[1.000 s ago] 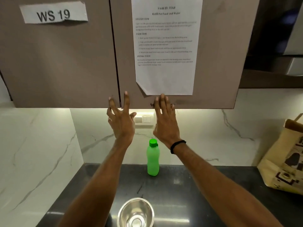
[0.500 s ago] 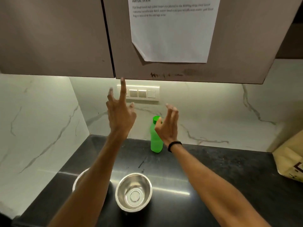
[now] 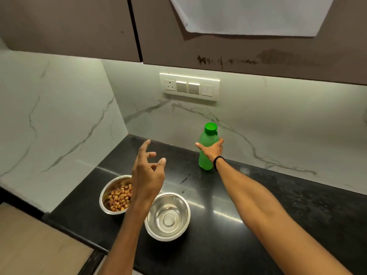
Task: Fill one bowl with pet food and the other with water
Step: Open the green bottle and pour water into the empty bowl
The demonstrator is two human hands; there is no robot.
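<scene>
Two steel bowls stand on the black counter. The left bowl holds brown pet food kibble. The right bowl has nothing in it. A green plastic bottle with a green cap stands upright near the back wall. My right hand wraps around the bottle's middle, thumb on its left side. My left hand hovers above the two bowls with fingers spread and holds nothing; it hides part of the left bowl's rim.
Brown wall cabinets hang overhead with a white paper sheet taped on the right door. A switch panel sits on the marble backsplash. The counter's front edge runs at lower left, with a wooden surface below it.
Both hands dropped from the cabinet doors. My right hand reached to the green bottle and closed around it. The view tilted down, so both bowls and the kibble now show.
</scene>
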